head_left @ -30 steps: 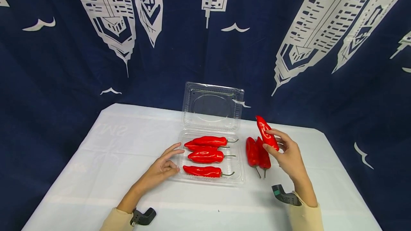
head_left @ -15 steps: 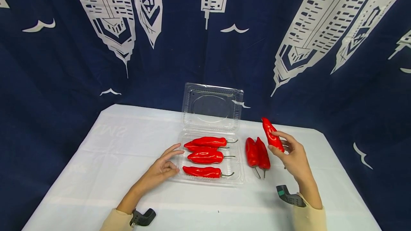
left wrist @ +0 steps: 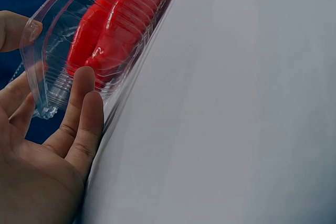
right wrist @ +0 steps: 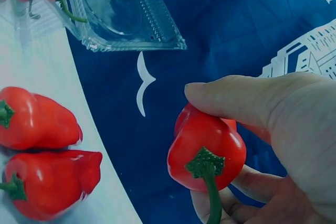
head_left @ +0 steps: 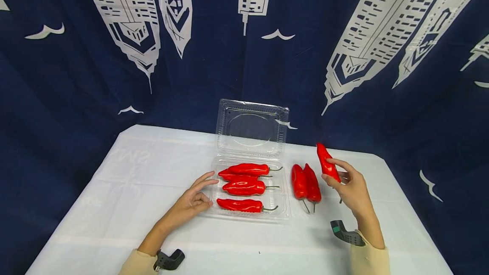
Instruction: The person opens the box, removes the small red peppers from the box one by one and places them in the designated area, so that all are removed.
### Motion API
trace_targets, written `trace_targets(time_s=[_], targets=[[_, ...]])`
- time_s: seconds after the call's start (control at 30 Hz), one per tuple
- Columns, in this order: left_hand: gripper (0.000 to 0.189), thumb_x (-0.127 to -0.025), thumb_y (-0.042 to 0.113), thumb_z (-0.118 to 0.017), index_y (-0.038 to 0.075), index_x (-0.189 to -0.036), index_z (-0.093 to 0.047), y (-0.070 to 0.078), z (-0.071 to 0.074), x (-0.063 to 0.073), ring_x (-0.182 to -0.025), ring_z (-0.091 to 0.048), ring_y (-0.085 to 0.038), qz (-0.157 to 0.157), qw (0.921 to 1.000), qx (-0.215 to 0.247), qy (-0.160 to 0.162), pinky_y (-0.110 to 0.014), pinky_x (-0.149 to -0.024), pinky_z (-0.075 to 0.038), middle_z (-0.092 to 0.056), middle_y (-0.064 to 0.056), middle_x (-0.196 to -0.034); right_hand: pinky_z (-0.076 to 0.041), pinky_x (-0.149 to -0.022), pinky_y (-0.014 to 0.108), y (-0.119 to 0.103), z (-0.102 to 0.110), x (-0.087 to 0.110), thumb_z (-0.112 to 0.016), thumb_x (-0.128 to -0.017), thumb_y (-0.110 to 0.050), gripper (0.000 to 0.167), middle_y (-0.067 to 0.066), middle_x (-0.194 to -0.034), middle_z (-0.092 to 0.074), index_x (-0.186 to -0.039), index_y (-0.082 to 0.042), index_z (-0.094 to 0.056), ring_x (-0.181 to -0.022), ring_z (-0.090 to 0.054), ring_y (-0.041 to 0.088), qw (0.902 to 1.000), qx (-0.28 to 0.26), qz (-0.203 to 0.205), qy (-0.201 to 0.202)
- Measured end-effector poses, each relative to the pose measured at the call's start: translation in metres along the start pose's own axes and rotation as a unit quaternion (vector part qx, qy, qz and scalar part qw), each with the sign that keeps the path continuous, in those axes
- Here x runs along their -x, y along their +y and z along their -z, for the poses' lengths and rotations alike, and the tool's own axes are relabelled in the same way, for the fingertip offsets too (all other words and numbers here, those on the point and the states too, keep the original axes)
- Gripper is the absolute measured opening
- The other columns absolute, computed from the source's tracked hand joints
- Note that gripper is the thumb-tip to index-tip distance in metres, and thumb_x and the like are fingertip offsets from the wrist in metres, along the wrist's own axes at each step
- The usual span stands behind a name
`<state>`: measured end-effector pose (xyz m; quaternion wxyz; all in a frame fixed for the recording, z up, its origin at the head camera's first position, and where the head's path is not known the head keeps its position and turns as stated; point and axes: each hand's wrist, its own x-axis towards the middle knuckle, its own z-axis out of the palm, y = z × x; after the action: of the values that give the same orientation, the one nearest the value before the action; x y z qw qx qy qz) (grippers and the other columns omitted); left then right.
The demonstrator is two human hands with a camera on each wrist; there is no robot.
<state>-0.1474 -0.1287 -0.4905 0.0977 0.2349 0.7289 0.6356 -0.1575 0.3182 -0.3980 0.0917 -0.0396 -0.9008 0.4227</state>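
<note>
My right hand (head_left: 353, 186) grips a red pepper (head_left: 327, 165) above the table, its narrow tip pointing away. In the right wrist view the thumb lies over this pepper (right wrist: 210, 153), with its green stem toward the camera. Two more red peppers (head_left: 299, 181) lie side by side on the table, left of that hand. My left hand (head_left: 189, 202), fingers spread, touches the left side of a clear plastic clamshell container (head_left: 283, 198). Several red peppers (head_left: 244, 188) lie crosswise in its base. In the left wrist view, fingertips (left wrist: 84, 80) rest against the ribbed wall.
The container's clear lid (head_left: 250, 128) stands raised at the back, its hinge toward the base. A white cloth covers the table (head_left: 133, 198). Behind it hangs a dark blue curtain (head_left: 206, 79) printed with white buildings and birds.
My right hand has moved a little to the right and toward me with the pepper, away from the two on the table. My left hand stays at the container.
</note>
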Motion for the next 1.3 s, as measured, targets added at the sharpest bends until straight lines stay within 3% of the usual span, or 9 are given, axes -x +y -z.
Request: trace_targets(time_s=[0.23,0.5,0.73,1.3], targets=[[0.059,-0.094,0.003,-0.065,0.009,-0.149,-0.044,0.000,0.000,0.000,-0.087,-0.063,-0.027,0.001,1.0000,0.000,0.001,-0.022,-0.076,-0.055,-0.018,-0.003,-0.166,-0.058,-0.069,0.027,0.007,0.002,-0.001,-0.076,-0.090,-0.021,0.059,0.028,-0.137,-0.052,-0.144,-0.012,-0.052,-0.107,-0.062,0.041,0.9993,0.025,-0.026,-0.007],[0.059,-0.094,0.004,-0.065,0.008,-0.149,-0.044,-0.001,0.000,0.001,-0.086,-0.063,-0.026,-0.002,1.0000,0.005,0.000,-0.021,-0.074,-0.054,-0.018,-0.003,-0.166,-0.061,-0.079,0.040,0.019,0.007,-0.002,-0.074,-0.091,-0.021,0.062,0.029,-0.145,-0.045,-0.146,-0.009,-0.049,-0.115,-0.059,0.045,0.9962,0.021,-0.080,-0.025],[0.059,-0.094,0.003,-0.066,0.008,-0.149,-0.045,0.000,0.000,0.001,-0.087,-0.063,-0.032,-0.002,0.9999,0.011,0.000,-0.021,-0.075,-0.055,-0.018,-0.003,-0.166,-0.060,-0.075,0.032,0.024,0.008,-0.004,-0.074,-0.090,-0.019,0.062,0.029,-0.147,-0.042,-0.146,-0.007,-0.049,-0.117,-0.056,0.045,0.9939,0.029,-0.103,-0.028],[0.059,-0.094,0.002,-0.065,0.009,-0.149,-0.045,0.000,0.000,0.001,-0.089,-0.064,-0.033,0.007,0.9999,0.008,0.001,-0.022,-0.077,-0.056,-0.018,-0.003,-0.166,-0.060,-0.082,0.039,0.031,0.003,-0.006,-0.074,-0.090,-0.015,0.061,0.029,-0.150,-0.038,-0.145,-0.007,-0.049,-0.117,-0.054,0.044,0.9854,0.045,-0.156,-0.051]])
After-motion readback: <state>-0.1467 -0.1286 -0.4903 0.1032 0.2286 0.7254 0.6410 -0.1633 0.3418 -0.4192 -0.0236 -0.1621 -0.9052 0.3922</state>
